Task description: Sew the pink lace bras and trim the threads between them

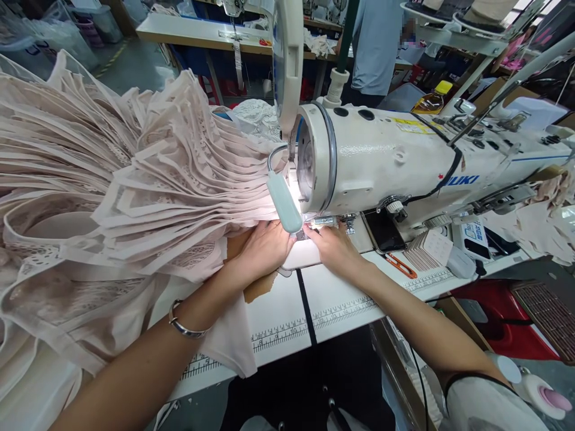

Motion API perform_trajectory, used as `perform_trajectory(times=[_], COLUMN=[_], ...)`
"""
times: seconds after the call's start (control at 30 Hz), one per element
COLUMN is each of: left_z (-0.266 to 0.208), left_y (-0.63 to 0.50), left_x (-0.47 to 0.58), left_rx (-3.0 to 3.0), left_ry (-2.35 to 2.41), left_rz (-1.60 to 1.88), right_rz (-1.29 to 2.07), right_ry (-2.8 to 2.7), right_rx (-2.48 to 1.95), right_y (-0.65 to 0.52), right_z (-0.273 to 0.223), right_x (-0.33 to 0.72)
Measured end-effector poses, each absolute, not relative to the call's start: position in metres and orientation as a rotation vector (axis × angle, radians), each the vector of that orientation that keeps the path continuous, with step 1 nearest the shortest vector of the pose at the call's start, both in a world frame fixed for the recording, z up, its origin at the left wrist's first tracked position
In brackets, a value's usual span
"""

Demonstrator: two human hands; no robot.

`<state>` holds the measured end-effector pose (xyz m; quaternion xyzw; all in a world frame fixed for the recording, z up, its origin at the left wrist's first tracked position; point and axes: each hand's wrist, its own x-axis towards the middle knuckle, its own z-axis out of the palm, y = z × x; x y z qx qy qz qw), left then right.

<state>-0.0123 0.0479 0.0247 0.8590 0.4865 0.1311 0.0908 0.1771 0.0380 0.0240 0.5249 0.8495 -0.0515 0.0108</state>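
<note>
Pale pink garments (179, 167) bunch up right by the left hand (265, 248), which sits close to the right hand (335, 246); honestly can't tell if either's pinching any. Little grey-green lamp (285, 203) just above them, white sewing machine (368, 161) beyond, orange tool (399, 265) on the table (283, 305) off right.

Heaped pale garments (148, 155) are blocking the left, the sewing machine (372, 155) is walling off the far side, and a small lamp (285, 203) is hanging close to the left hand (267, 248). The ruled tabletop (281, 308) is leaving a way in from the near edge, while a phone (384, 230) and orange cutter (401, 265) are lying in the way on the right.
</note>
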Motion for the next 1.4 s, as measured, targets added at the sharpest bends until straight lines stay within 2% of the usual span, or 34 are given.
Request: perform_trajectory(times=[0.73, 0.9, 1.13, 1.2, 1.3, 1.4], left_z=[0.030, 0.028, 0.038, 0.045, 0.055, 0.060], left_y=[0.047, 0.045, 0.074, 0.080, 0.063, 0.009], left_x=[-0.010, -0.012, -0.020, -0.015, -0.011, -0.026], left_rx=[2.476, 2.509, 2.328, 2.323, 2.498, 2.712], left_ry=[1.474, 1.477, 1.738, 1.771, 1.602, 1.275], left_rz=[0.353, 0.376, 0.334, 0.292, 0.256, 0.262], right_rz=[-0.365, -0.301, -0.399, -0.349, -0.099, 0.148], right_ry=[2.687, 2.753, 2.715, 2.742, 2.921, 3.169], right_rx=[1.678, 1.688, 1.648, 1.676, 1.693, 1.389], right_y=[0.047, 0.044, 0.046, 0.046, 0.040, 0.030], right_z=[0.008, 0.009, 0.020, 0.018, 0.014, 0.016], right_x=[0.190, 0.185, 0.178, 0.180, 0.184, 0.184])
